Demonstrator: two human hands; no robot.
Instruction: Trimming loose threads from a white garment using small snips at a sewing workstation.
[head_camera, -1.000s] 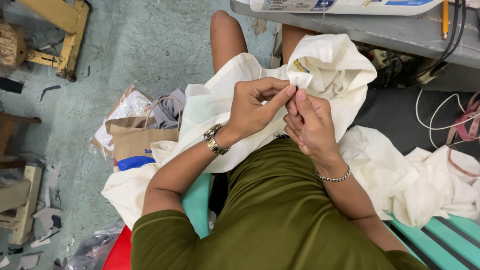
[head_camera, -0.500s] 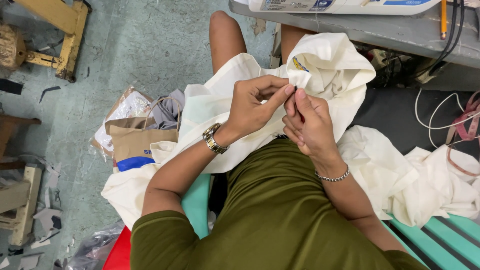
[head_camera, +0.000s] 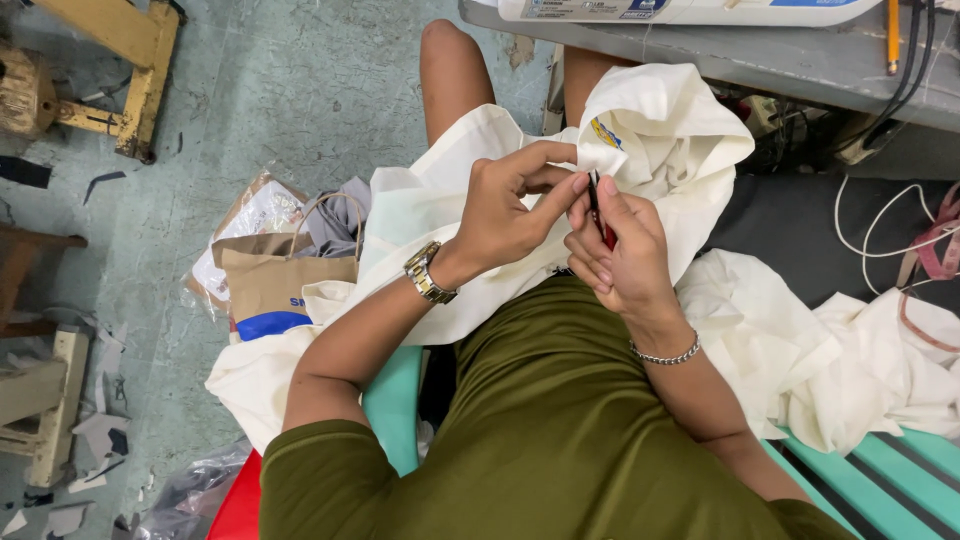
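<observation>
The small red tool (head_camera: 603, 225) stands nearly upright, tip toward the cream cloth (head_camera: 660, 130); right hand (head_camera: 620, 255) grips it, left hand (head_camera: 510, 205) pinches the cloth.

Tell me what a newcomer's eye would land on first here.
Both hands meet at the centre over cream cloth in the lap: the left hand pinches a fold, and the right hand holds a small red-and-black tool against it. More cloth is heaped on the right, and a brown paper bag stands on the floor, left.

One head-worn camera looks steeply down, close over the person's lap; the cream fabric (head_camera: 440, 200) fills the centre, grey sewing table (head_camera: 760, 60) beyond it.
</observation>
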